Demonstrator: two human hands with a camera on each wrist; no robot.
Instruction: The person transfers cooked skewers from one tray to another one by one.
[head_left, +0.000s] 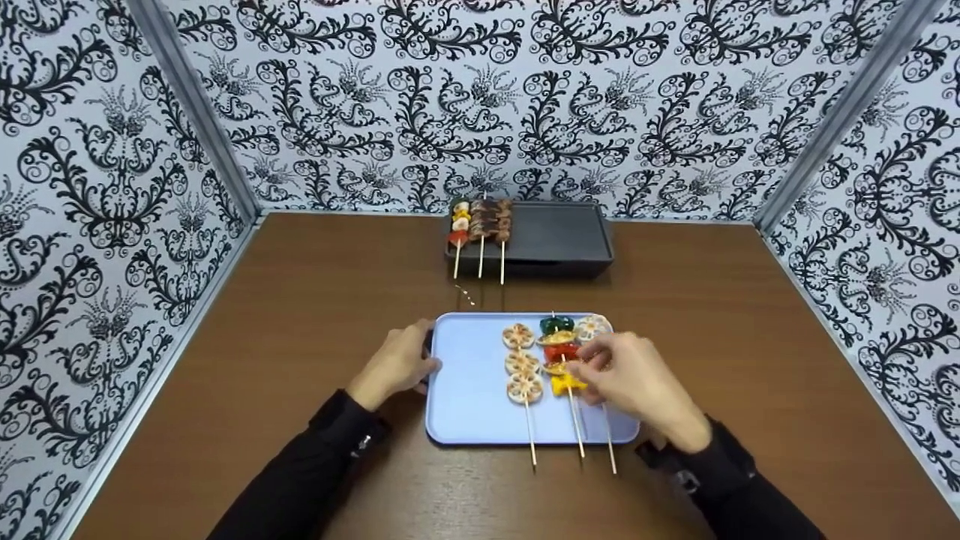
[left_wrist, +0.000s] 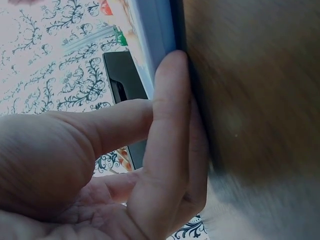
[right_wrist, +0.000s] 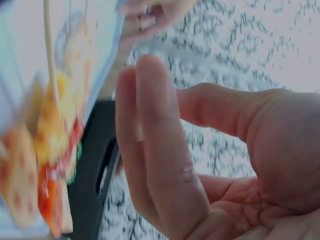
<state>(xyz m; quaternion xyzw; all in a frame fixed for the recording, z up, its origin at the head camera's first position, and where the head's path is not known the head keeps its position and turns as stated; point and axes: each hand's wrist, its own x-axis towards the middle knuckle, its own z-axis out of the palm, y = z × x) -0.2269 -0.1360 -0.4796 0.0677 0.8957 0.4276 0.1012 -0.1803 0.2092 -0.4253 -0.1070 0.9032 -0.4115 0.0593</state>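
I see right hand [head_left: 637,379] fingers loose over vegetable skewer [head_left: 564,360] centre frame, stick end toward me, grasp unclear, left hand [head_left: 396,365] flat against blue tray [head_left: 469,390] edge

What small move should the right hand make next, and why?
Probably pinch the pepper skewer and lift it. The right hand hovers over it with open fingers, the left hand steadies the tray, and three skewers already lie on the grill.
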